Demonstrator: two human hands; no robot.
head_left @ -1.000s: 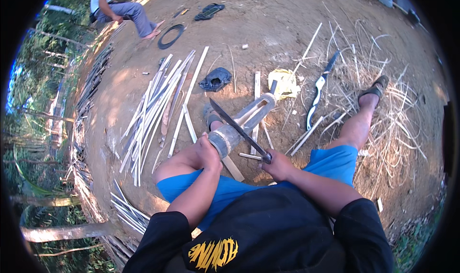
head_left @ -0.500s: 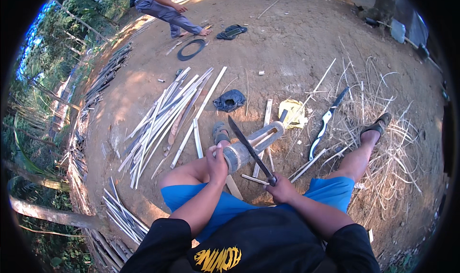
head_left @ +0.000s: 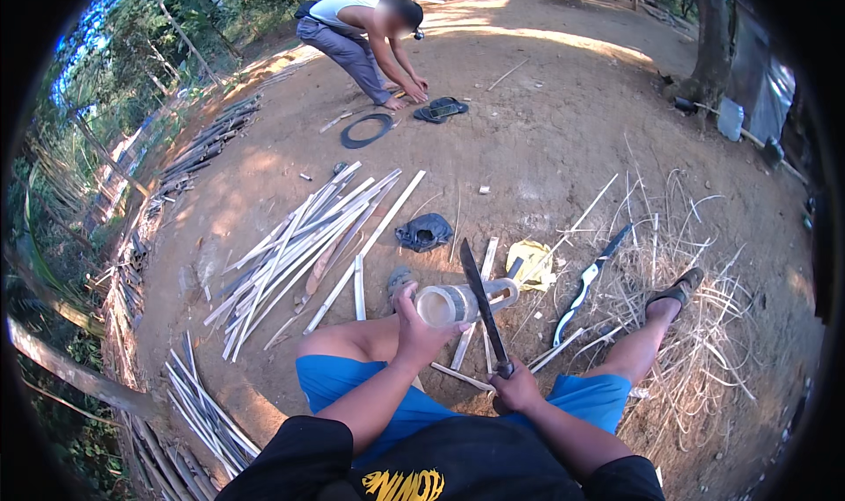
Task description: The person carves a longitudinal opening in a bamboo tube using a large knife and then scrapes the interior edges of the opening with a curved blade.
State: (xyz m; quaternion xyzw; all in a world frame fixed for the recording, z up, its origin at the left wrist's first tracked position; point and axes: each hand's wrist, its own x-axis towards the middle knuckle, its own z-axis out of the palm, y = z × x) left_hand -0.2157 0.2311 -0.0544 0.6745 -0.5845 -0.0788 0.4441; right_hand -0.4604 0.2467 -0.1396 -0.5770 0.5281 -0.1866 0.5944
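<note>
My left hand (head_left: 421,332) is wrapped round a thick bamboo tube (head_left: 435,307) in front of my knees. Its round near end faces up toward me, and a long opening is cut in the side farther along. In my right hand (head_left: 518,387) is the dark handle of a machete (head_left: 481,294). The dark blade points up and away, crossing in front of the tube; whether it touches the bamboo I cannot tell. Just beyond the tube lies a crumpled yellow bag (head_left: 532,268) with a dark object on it.
Split bamboo strips (head_left: 304,246) lie at left, more (head_left: 204,404) nearer me. A white-handled long blade (head_left: 588,283) rests beside curly shavings (head_left: 695,316) at right. Ahead are a black bag (head_left: 424,232), a black coil (head_left: 366,131), sandals (head_left: 441,109) and a person (head_left: 361,48) bending down.
The bamboo tube has been tilted so its near end now faces me. The machete stands more upright. My view has risen, and the person ahead now reaches down to the ground.
</note>
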